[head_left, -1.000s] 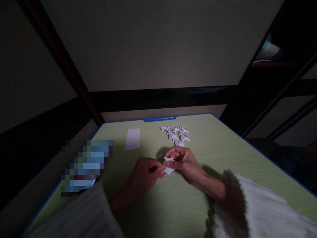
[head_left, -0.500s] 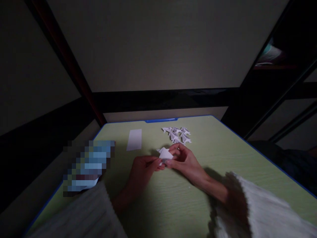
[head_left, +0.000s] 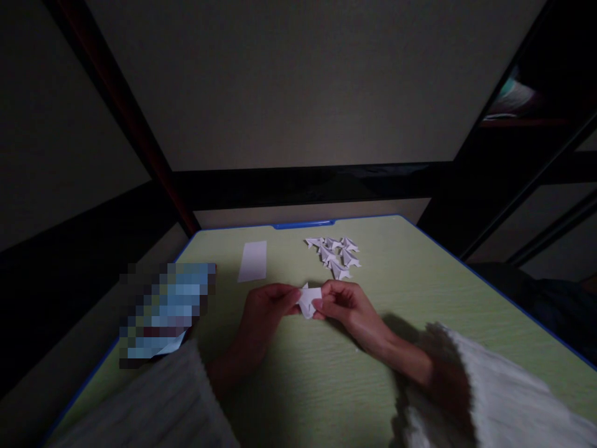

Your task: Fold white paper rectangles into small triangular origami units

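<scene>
A small folded piece of white paper (head_left: 308,301) is held between my two hands, above the middle of the table. My left hand (head_left: 268,309) pinches its left edge between thumb and fingers. On the other side, my right hand (head_left: 349,306) grips the right edge, thumb on top and fingers curled behind. One pointed tip sticks up from the paper's top. Just beyond my hands lies a group of several folded white paper figures (head_left: 327,254), with pointed ends and pleated middles.
A flat white paper sheet (head_left: 253,261) lies at the back left of the pale green table (head_left: 298,386), which has a blue rim. A blurred-out blue item (head_left: 170,314) rests along the left edge. A panelled wall (head_left: 298,93) rises behind.
The folded paper has been turned in my hands, so a different side with a tip upward shows. My right hand has dropped slightly, uncovering the nearest paper figure.
</scene>
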Tool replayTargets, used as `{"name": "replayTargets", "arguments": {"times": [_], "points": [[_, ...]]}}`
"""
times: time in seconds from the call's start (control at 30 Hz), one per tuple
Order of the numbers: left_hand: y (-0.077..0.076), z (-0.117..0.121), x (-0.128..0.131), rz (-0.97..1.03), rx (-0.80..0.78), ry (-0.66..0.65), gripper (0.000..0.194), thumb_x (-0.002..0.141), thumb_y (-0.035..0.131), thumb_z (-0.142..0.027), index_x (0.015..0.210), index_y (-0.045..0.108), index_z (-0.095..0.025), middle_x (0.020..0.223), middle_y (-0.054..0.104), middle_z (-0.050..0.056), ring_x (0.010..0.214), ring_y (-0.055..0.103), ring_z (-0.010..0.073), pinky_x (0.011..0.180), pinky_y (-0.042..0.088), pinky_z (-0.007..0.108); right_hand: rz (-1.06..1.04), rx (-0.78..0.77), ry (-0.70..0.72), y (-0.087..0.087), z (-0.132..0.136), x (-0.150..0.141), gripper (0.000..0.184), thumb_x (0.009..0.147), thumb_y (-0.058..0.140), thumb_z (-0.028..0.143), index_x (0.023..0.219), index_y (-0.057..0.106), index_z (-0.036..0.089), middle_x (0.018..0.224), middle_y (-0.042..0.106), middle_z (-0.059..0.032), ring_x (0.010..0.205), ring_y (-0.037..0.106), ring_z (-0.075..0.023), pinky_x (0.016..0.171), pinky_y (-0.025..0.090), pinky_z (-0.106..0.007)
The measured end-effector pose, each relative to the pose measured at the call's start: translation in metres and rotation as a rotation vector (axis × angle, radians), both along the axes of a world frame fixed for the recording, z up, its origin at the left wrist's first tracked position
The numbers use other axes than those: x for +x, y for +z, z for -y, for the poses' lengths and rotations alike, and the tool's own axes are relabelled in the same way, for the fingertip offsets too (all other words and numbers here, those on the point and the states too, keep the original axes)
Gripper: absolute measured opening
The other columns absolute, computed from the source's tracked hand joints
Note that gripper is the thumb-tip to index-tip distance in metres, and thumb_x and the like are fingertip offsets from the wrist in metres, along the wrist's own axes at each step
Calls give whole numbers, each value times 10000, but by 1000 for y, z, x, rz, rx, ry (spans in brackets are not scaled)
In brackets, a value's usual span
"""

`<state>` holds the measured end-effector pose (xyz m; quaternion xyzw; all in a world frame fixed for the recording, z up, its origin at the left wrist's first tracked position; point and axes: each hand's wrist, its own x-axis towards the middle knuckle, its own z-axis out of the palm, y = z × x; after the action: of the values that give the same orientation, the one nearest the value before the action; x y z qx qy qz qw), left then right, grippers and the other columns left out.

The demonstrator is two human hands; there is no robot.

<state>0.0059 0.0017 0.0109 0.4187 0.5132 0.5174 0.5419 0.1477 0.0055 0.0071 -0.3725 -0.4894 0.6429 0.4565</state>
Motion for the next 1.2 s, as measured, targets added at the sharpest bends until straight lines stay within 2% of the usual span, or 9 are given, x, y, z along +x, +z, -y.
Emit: {"name": "replayTargets", "arguments": {"times": [0.17, 0.33, 0.47, 0.6, 0.73, 0.93, 1.07, 1.2], "points": [[-2, -1, -1, -112, 29, 46, 99, 518, 656, -214, 552, 638, -123, 474, 613, -13, 480, 550, 105, 509, 455, 201, 34, 13, -34, 0, 1, -2, 233, 449, 730, 203, 548, 533, 128, 474, 530, 61, 416, 426, -36, 426, 307, -174], [1, 1, 3, -6, -16, 11, 135, 506, 667, -208, 607, 636, -125, 553, 647, -7, 545, 586, 118, 549, 479, 208, 19, -10, -80, -1, -1, 0, 218, 440, 732, 179, 521, 539, 118, 430, 493, 74, 377, 375, -16, 382, 270, -157], [3, 3, 5, 6, -32, 29, 115, 498, 671, -205, 547, 613, -120, 517, 628, -17, 516, 576, 105, 541, 480, 203, 3, 37, -118, -2, -1, -1, 195, 442, 730, 176, 543, 570, 130, 453, 527, 59, 397, 420, -32, 391, 319, -159], [-3, 1, 4, -19, -7, 63, 116, 495, 672, -200, 566, 612, -131, 528, 633, -23, 516, 579, 109, 541, 476, 209, -6, 43, -197, -2, 0, -4, 205, 418, 737, 166, 562, 594, 139, 479, 574, 33, 417, 484, -63, 408, 390, -178], [-4, 2, 4, -63, 33, 77, 101, 518, 663, -194, 581, 616, -133, 504, 623, -28, 497, 570, 105, 512, 457, 196, 26, 56, -256, 1, 1, -5, 163, 466, 711, 154, 591, 606, 141, 416, 535, 48, 387, 481, -64, 381, 386, -171], [-1, 6, 6, -6, 29, 75, 115, 525, 673, -188, 604, 623, -121, 531, 636, -20, 521, 573, 100, 542, 464, 194, 15, 71, -259, 3, 4, -4, 63, 519, 679, 150, 576, 651, 148, 409, 548, 37, 368, 463, -53, 365, 373, -160], [-5, 4, 5, 60, 23, 35, 117, 558, 658, -216, 622, 627, -124, 568, 646, -10, 542, 578, 104, 573, 482, 219, 2, 65, -213, 4, 6, -3, 100, 525, 681, 152, 623, 690, 169, 483, 621, 3, 413, 503, -74, 423, 425, -194], [-4, 2, 4, 65, 46, -7, 101, 580, 637, -225, 608, 616, -130, 549, 628, -21, 524, 574, 103, 524, 484, 210, 14, 51, -209, 5, 7, -3, 114, 547, 663, 147, 647, 699, 188, 483, 630, 3, 406, 499, -69, 419, 424, -188]]}}
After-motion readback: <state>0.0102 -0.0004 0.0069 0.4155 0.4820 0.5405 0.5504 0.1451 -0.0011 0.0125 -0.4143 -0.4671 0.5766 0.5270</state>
